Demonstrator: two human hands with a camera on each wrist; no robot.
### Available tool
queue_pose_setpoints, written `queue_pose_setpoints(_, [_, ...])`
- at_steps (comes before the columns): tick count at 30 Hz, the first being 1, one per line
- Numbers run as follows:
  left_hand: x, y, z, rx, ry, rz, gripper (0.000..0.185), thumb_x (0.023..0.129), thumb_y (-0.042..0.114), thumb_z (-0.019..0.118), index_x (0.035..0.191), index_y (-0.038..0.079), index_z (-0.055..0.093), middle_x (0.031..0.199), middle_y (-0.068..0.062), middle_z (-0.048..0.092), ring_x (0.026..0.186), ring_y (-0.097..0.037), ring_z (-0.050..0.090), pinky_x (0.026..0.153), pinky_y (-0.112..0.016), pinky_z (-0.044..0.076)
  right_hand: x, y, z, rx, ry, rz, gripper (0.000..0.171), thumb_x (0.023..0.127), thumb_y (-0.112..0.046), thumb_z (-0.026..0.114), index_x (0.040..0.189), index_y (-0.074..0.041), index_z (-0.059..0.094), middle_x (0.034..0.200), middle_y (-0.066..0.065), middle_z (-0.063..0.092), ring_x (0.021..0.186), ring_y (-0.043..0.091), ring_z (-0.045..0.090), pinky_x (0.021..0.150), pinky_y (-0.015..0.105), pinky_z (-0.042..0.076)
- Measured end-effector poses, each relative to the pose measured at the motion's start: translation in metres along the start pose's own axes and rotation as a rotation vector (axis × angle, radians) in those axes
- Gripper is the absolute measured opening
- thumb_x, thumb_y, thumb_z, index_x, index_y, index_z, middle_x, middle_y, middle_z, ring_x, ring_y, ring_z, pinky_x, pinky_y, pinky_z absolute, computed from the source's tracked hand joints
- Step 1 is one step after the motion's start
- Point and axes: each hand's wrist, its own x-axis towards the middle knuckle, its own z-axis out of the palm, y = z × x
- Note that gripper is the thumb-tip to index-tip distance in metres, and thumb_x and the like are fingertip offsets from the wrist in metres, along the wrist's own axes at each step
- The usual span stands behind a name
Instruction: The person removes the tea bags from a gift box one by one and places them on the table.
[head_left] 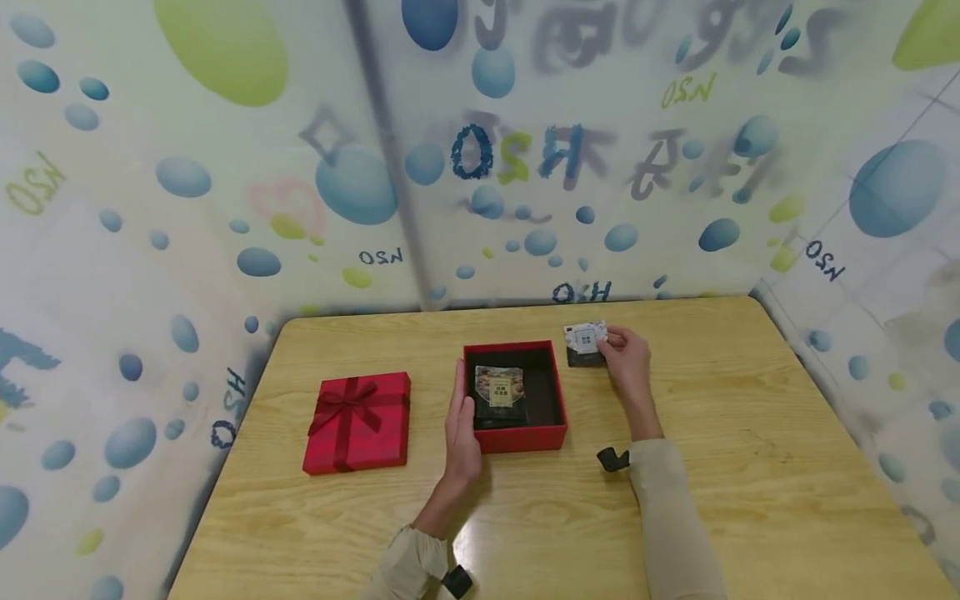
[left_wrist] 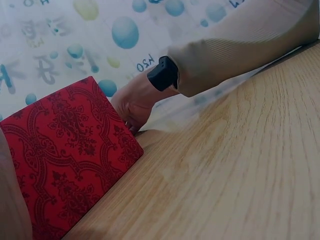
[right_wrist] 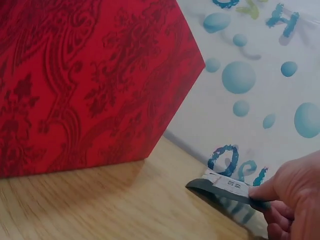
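Nearest to me, through the head camera, I see two pale sleeves [head_left: 678, 517], with a small black gadget [head_left: 457, 581] by the left wrist and another by the right, over a yellow wooden table [head_left: 540, 517]. Next comes the left hand [head_left: 461, 446], its fingers straight and laid along the left side of a red box [head_left: 523, 440]. Off to its left sits a red lid [head_left: 367, 437] with a dark red bow [head_left: 356, 407] (it looks like a present). The box is black inside, and a dark packet [head_left: 501, 392] lies in its left part. A bit farther, just right of the box, the right hand [head_left: 628, 358] pinches a white and black packet [head_left: 585, 342] by its right edge, thumb on top. I cannot tell if that packet touches the table. Last is the wall [head_left: 435, 242], with blue and green spots.
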Motion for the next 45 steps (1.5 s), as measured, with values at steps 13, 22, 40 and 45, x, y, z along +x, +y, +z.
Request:
queue_pose_setpoints(13, [0.001,-0.001,-0.001,-0.008,-0.001,0.015,0.056,0.113,0.014,0.024,0.168,0.012,0.015,0.174,-0.001,0.016,0.161,-0.020,0.011,0.124,-0.018,0.013,-0.001,0.007,0.005,-0.077,0.071,-0.061,0.037,0.095,-0.006,0.068,0.129,0.009,0.063,0.112,0.029,0.069,0.101,0.038,0.065,0.088,0.048,0.053])
queue_pose_setpoints(22, [0.000,-0.001,-0.001,-0.021,-0.011,0.007,0.058,0.112,0.008,0.023,0.168,0.013,0.015,0.174,0.001,0.015,0.161,-0.020,0.011,0.124,-0.018,0.013,-0.005,0.007,0.008,-0.165,0.115,-0.067,0.039,0.093,-0.005,0.069,0.129,0.009,0.063,0.118,0.027,0.059,0.105,0.038,0.054,0.089,0.047,0.046])
queue_pose_setpoints(40, [0.001,-0.003,-0.002,-0.034,-0.007,0.029,0.056,0.113,0.015,0.024,0.168,0.010,0.015,0.174,-0.005,0.016,0.161,-0.022,0.011,0.125,-0.019,0.012,-0.021,-0.052,0.010,0.009,0.129,-0.176,0.027,0.106,-0.019,0.058,0.117,0.004,0.069,0.112,0.020,0.068,0.088,0.022,0.057,0.074,0.023,0.044])
queue_pose_setpoints(45, [0.001,-0.003,-0.001,-0.049,0.000,0.037,0.055,0.113,0.015,0.025,0.168,0.009,0.017,0.174,-0.014,0.017,0.161,-0.024,0.012,0.125,-0.018,0.013,-0.034,-0.072,0.014,0.052,0.044,-0.223,0.029,0.106,-0.022,0.059,0.118,0.003,0.069,0.109,0.019,0.067,0.086,0.019,0.056,0.071,0.019,0.045])
